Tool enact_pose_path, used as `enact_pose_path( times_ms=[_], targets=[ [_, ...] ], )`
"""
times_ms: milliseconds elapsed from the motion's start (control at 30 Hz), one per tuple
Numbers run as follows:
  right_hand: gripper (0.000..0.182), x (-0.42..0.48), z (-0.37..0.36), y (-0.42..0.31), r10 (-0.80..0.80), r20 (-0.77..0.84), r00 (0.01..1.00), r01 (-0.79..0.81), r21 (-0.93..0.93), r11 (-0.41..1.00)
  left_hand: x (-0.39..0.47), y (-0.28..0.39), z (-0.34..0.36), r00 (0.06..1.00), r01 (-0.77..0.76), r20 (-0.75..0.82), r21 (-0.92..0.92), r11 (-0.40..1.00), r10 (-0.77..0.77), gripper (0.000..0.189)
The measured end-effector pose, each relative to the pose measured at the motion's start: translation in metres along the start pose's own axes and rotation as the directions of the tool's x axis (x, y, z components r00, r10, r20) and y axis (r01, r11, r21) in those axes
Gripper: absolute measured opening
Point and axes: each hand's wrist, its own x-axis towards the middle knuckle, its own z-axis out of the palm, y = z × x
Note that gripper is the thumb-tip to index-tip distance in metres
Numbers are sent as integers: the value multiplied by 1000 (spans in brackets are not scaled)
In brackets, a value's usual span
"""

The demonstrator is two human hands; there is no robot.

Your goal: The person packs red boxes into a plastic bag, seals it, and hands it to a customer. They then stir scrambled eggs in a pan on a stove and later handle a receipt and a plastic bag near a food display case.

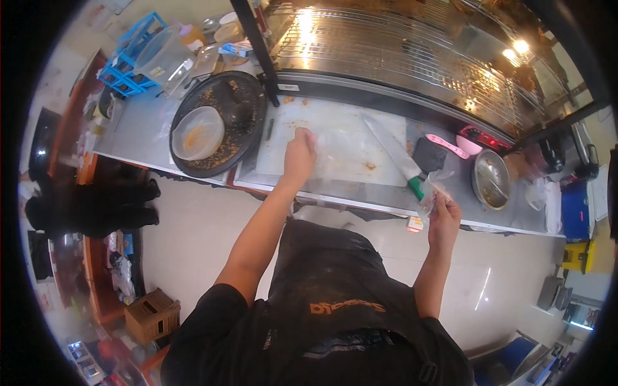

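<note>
My left hand (300, 157) is over the left part of a white cutting board (338, 113), its fingers curled together. A faint translucent sheen shows just right of it; whether the hand grips some clear film, I cannot tell. At the counter's front edge, my right hand (444, 214) pinches a crumpled piece of clear plastic (428, 205). This plastic partly overlaps the green handle (415, 187) of a large kitchen knife. The knife's blade (391, 144) lies slantwise across the board's right side, tip toward the display case. Brown crumbs dot the board.
Left of the board, a black round pan (241, 125) with crumbs holds a translucent bowl (198, 135). A lit display case (386, 58) borders the counter's back. Rightward are a pink-handled utensil (446, 146) and a metal bowl (491, 178). A dark-clothed person (91, 205) is at left.
</note>
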Motion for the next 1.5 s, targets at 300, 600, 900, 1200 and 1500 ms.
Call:
enact_pose_path(
  times_ms=[300, 600, 900, 1200, 1500],
  targets=[
    [11, 0, 52, 25, -41, 29, 999, 44, -119, 992, 64, -33, -127, 947, 287, 165, -819, 497, -274, 30],
    [12, -32, 121, 30, 8, -114, 993, -10, -16, 1000, 119, -116, -293, 858, 185, -182, -763, 619, -480, 12],
    [12, -108, 168, 33, 59, -363, 930, -137, -193, 972, 156, -247, -365, 921, 43, -347, -357, 933, -175, 22],
    [12, -228, 68, 44, -88, -418, 904, -7, -221, 975, 69, 11, -179, 963, 215, 89, -826, 521, -256, 57],
    [20, -519, -115, 83, -104, -912, 397, 22, -104, 994, -348, 226, -55, -418, 240, 838, -272, 932, 352, 21]
  ],
)
